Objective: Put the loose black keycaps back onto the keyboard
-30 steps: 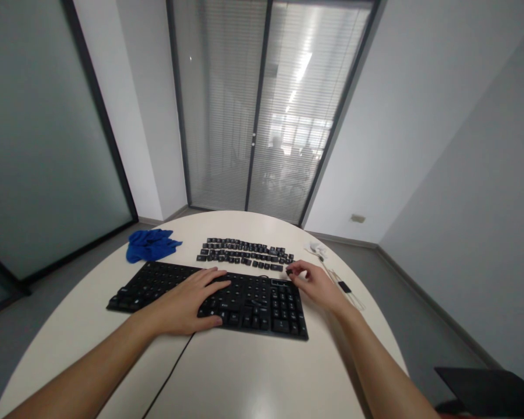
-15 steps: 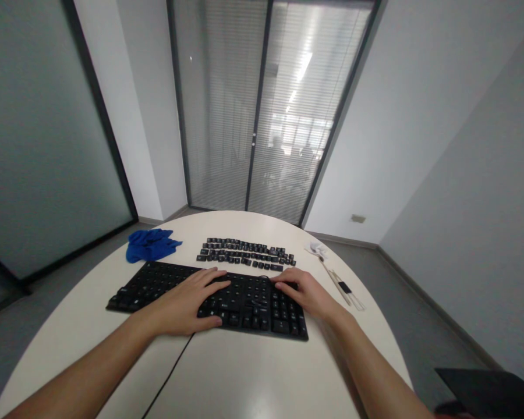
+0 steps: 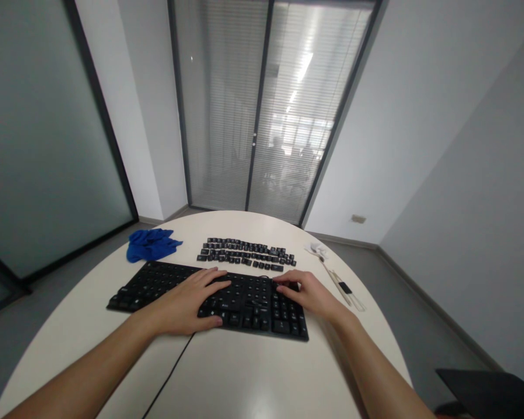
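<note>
A black keyboard lies across the round white table. My left hand rests flat on its middle keys, fingers stretched out and holding nothing. My right hand sits on the keyboard's upper right corner above the number pad. Its fingers are pressed together with the thumb tucked under, closed on a small dark keycap that is mostly hidden. Loose black keycaps lie in rows just beyond the keyboard.
A crumpled blue cloth lies at the far left of the table. Thin white tools and a small black piece lie to the right of my right hand. The keyboard cable runs toward me. A dark object sits at the bottom right.
My right hand pinched a keycap at the right end of the loose rows, then came back down onto the keyboard's upper right corner. My left hand has stayed still.
</note>
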Motion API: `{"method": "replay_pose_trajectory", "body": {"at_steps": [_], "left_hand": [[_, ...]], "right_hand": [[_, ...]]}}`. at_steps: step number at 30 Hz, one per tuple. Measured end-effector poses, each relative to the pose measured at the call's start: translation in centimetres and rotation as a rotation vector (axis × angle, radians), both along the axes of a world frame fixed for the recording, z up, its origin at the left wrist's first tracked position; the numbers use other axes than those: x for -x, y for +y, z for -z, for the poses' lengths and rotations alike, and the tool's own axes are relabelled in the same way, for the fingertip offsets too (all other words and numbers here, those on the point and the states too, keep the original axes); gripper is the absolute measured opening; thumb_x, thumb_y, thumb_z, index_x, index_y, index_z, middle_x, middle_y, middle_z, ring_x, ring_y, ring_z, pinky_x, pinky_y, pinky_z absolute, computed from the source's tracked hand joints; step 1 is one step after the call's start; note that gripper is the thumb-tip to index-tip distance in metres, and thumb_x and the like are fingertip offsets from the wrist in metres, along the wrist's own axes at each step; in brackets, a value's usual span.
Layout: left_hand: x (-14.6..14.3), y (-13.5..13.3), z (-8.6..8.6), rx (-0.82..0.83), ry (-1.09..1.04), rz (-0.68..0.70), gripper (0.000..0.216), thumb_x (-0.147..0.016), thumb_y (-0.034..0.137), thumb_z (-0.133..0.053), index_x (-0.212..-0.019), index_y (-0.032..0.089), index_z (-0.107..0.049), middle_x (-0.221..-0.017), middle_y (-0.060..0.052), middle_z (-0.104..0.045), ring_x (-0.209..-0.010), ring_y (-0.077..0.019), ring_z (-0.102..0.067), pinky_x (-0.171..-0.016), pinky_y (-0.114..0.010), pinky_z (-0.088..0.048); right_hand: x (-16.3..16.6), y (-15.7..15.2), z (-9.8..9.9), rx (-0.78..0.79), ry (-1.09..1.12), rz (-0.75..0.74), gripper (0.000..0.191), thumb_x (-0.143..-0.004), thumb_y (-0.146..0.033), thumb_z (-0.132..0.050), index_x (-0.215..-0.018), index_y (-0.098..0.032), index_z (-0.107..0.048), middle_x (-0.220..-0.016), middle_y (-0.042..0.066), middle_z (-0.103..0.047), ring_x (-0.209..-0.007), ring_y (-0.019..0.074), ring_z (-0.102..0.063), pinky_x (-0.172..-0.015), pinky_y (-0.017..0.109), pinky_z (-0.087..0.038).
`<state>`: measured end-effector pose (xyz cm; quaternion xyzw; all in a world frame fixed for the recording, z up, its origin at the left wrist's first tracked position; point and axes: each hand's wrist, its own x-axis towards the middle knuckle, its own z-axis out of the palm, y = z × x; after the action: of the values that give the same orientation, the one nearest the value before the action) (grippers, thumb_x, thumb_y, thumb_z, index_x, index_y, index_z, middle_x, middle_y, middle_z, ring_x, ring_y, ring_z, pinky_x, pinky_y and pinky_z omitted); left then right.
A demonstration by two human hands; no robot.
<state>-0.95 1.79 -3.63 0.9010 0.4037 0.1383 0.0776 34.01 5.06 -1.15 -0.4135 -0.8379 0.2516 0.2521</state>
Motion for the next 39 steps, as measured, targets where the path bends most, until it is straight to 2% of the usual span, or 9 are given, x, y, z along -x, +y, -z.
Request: {"method": "replay_pose_trajectory", "body": {"at_steps": [7,13,22,29,36,39], "left_hand": [[-0.1,-0.1,-0.2,0.004,-0.003,0.001,0.073,-0.083,0.05,-0.068,-0.149,0.03,-0.043,-0.16,-0.007,-0.035,-0.147,-0.0359,-0.031,-0.119,-0.055,-0.03],[-0.1,0.0,-0.1,-0.001,0.004,0.0,0.074,-0.083,0.049,-0.069,-0.149,0.03,-0.043,-0.161,-0.007,-0.034,-0.147,-0.0358,-0.031,-0.119,-0.055,-0.03],[-0.1,0.0,0.0,0.002,-0.018,0.005,0.074,-0.083,0.049,-0.07,-0.149,0.03,-0.043,-0.161,-0.007,-0.034,-0.147,-0.0359,-0.031,-0.12,-0.055,-0.029],[0.0,0.1,0.0,0.007,-0.015,0.007,0.074,-0.083,0.05,-0.069,-0.149,0.03,-0.043,-0.161,-0.007,-0.033,-0.147,-0.0359,-0.031,-0.12,-0.054,-0.029],[-0.1,0.0,-0.1,-0.007,-0.028,0.011,0.073,-0.083,0.05,-0.069,-0.149,0.031,-0.043,-0.16,-0.007,-0.036,-0.146,-0.036,-0.032,-0.119,-0.054,-0.03],[-0.1,0.0,-0.1,-0.013,-0.016,0.012,0.074,-0.083,0.05,-0.069,-0.149,0.031,-0.042,-0.16,-0.008,-0.035,-0.146,-0.0358,-0.032,-0.119,-0.055,-0.029]], "right_hand": [[0.5,0.0,0.1,0.015,-0.018,0.108,0.02,-0.09,-0.035,-0.063,-0.094,-0.023,-0.078,-0.095,0.006,-0.077,-0.087,0.0231,-0.069,-0.08,0.035,-0.052],[0.7,0.0,0.4,-0.043,-0.036,0.061,0.018,-0.088,-0.032,-0.066,-0.098,-0.023,-0.077,-0.096,0.006,-0.076,-0.09,0.0226,-0.068,-0.083,0.036,-0.052],[0.6,0.4,0.9,-0.029,0.012,0.058,0.016,-0.088,-0.035,-0.068,-0.093,-0.023,-0.078,-0.096,0.006,-0.076,-0.091,0.0223,-0.068,-0.086,0.036,-0.052],[0.6,0.2,0.5,-0.069,-0.005,-0.039,0.014,-0.089,-0.027,-0.065,-0.093,-0.024,-0.078,-0.099,0.006,-0.077,-0.095,0.0229,-0.067,-0.093,0.04,-0.051],[1.2,0.2,0.9,-0.024,0.074,0.051,0.015,-0.09,-0.033,-0.065,-0.088,-0.022,-0.075,-0.098,0.006,-0.075,-0.096,0.0234,-0.067,-0.094,0.041,-0.05],[1.3,0.3,1.2,0.017,0.111,0.091,0.015,-0.087,-0.034,-0.067,-0.094,-0.022,-0.073,-0.104,0.006,-0.074,-0.101,0.0234,-0.066,-0.098,0.041,-0.048]]}}
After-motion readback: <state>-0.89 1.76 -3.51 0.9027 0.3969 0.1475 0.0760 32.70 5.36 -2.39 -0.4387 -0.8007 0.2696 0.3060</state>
